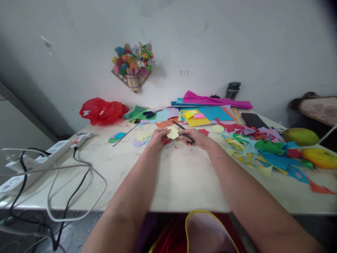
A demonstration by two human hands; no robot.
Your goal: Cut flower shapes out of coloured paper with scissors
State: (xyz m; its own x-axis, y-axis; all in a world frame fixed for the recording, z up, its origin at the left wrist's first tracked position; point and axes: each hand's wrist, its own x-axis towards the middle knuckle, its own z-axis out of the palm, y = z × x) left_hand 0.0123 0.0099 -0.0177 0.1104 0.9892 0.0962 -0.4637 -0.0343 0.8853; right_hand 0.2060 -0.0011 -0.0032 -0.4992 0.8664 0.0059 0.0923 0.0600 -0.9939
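My left hand (pixel 157 137) pinches a pale yellow scalloped paper shape (pixel 173 133) over the middle of the white table (pixel 168 175). My right hand (pixel 196 137) is closed round the black handles of scissors (pixel 182 128), whose blades point up and left beside the paper shape. Small red paper bits (pixel 166 141) lie under the hands. Just left of my left hand lie several cut yellow and purple paper shapes (pixel 141 137).
Coloured paper sheets (pixel 207 112) are stacked at the back, scraps (pixel 263 149) spread right. A phone (pixel 253 120), two mangoes (pixel 301 136), a red bag (pixel 101 110), another pair of scissors (pixel 150 113), a glue gun (pixel 80 139) and a power strip with cables (pixel 39 161) surround them.
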